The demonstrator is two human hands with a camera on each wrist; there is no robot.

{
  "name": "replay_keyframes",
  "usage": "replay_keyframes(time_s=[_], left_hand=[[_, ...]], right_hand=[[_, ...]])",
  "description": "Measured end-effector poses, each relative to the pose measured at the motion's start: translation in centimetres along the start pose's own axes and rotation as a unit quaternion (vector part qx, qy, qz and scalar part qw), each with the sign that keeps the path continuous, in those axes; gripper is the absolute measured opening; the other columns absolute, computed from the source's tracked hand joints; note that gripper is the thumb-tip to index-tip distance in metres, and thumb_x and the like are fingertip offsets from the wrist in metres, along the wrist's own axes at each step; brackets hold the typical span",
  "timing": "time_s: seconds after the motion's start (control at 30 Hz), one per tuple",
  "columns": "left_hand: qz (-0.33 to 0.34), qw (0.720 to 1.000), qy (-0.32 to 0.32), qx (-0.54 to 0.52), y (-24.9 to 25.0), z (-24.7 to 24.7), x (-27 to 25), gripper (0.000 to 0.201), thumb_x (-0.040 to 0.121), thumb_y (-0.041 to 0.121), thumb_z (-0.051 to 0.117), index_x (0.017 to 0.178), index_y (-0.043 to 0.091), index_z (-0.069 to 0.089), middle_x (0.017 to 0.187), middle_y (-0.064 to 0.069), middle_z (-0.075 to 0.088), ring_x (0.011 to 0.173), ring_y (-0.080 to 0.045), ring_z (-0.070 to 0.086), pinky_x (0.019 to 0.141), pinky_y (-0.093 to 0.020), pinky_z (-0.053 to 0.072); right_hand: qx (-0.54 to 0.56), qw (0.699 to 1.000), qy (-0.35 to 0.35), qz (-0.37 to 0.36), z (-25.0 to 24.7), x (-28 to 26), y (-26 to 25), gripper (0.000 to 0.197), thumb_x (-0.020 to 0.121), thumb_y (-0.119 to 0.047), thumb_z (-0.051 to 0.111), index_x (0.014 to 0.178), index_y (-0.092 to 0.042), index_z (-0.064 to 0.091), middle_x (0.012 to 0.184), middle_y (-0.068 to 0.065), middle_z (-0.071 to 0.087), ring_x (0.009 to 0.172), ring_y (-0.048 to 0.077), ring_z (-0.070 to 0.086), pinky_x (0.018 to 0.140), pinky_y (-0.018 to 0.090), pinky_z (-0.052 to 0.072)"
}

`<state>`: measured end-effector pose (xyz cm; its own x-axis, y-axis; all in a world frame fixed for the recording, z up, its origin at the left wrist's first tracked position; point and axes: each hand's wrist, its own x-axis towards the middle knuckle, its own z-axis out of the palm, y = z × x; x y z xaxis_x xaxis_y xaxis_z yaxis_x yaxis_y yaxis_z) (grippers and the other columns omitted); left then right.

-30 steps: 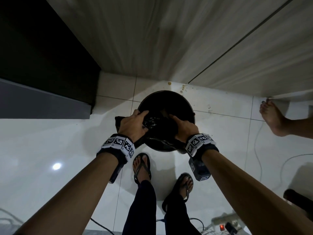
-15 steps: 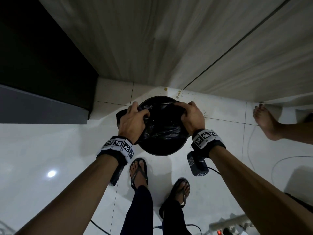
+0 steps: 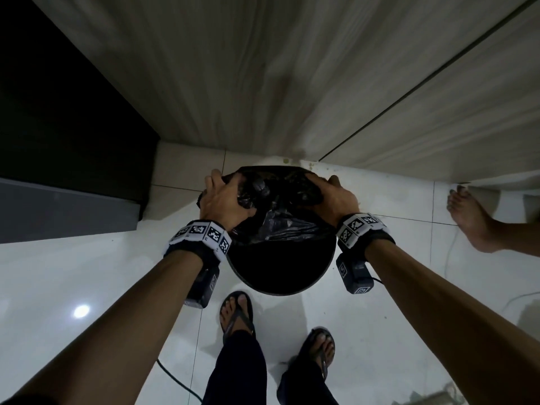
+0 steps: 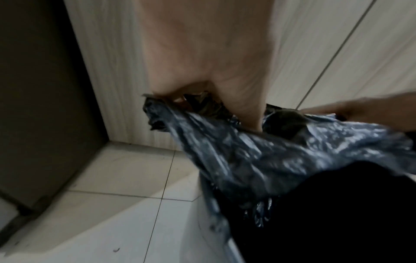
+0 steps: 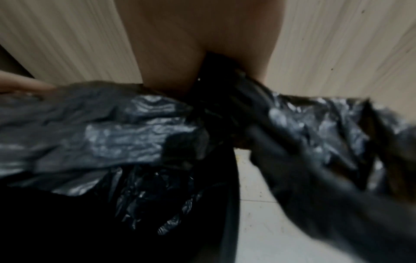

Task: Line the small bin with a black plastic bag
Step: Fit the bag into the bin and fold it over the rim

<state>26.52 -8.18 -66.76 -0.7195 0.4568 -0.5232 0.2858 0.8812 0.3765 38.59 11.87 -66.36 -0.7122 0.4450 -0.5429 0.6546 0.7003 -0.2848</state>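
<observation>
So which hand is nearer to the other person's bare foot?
Right. The right hand grips the black bag on the bin's side toward the bare foot; the left hand grips it on the far side.

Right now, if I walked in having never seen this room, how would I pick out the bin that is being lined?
Look at the white tiled floor where it meets the pale wood-grain wall. There stands the small bin, round and black. It alone has the crinkled black plastic bag stretched over its far rim by the left hand and right hand.

White tiled floor (image 3: 87,276) bears black bin (image 3: 280,273), cables (image 3: 450,252)
</observation>
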Motion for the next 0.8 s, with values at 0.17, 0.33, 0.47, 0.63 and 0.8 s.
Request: replay_keyframes(time_s=[0.17,0.33,0.47,0.63,0.8], left_hand=[[-0.022,0.994,-0.100,-0.047,-2.8,1.6,0.0,0.071,0.071,0.035,0.078,0.135,0.025,0.047,0.130,-0.014,0.031,0.128,-0.033,0.026,0.107,-0.045,0.036],[0.005,0.989,0.001,-0.148,-1.6,-0.8,-1.0,0.053,0.075,0.026,0.062,0.127,0.029,0.056,0.142,-0.006,0.034,0.133,-0.027,0.028,0.107,-0.033,0.031],[0.067,0.982,0.143,-0.106,1.1,-3.0,-0.7,0.036,0.076,0.033,0.058,0.110,0.022,0.066,0.128,-0.006,0.050,0.119,-0.028,0.041,0.100,-0.039,0.041],[0.087,0.974,0.169,-0.124,4.6,-2.9,1.0,0.024,0.087,0.029,0.058,0.106,0.016,0.067,0.111,-0.007,0.059,0.113,-0.023,0.049,0.088,-0.034,0.045],[0.054,0.987,0.039,-0.148,4.2,1.6,2.3,0.033,0.090,0.025,0.058,0.123,0.021,0.062,0.121,-0.010,0.059,0.117,-0.028,0.052,0.096,-0.037,0.045]], right_hand=[[0.016,0.998,-0.052,0.037,1.9,0.2,1.9,0.072,0.075,-0.050,0.072,0.139,-0.038,0.043,0.121,0.016,0.049,0.116,0.040,0.047,0.098,0.053,0.043],[0.137,0.989,-0.027,0.057,-1.8,-0.5,0.3,0.057,0.073,-0.052,0.061,0.128,-0.039,0.057,0.145,0.004,0.038,0.141,0.027,0.025,0.117,0.053,0.019],[0.133,0.990,0.052,0.011,-4.7,0.0,-2.2,0.044,0.076,-0.048,0.054,0.117,-0.036,0.065,0.136,0.000,0.051,0.134,0.022,0.038,0.113,0.048,0.027],[0.159,0.981,0.105,-0.026,-3.2,1.1,-5.3,0.022,0.089,-0.019,0.056,0.106,-0.026,0.068,0.102,0.004,0.069,0.094,0.022,0.064,0.082,0.031,0.050],[0.128,0.988,0.074,-0.048,1.4,1.4,-4.4,0.028,0.092,-0.018,0.056,0.119,-0.023,0.064,0.110,0.011,0.068,0.100,0.030,0.063,0.082,0.037,0.051]])
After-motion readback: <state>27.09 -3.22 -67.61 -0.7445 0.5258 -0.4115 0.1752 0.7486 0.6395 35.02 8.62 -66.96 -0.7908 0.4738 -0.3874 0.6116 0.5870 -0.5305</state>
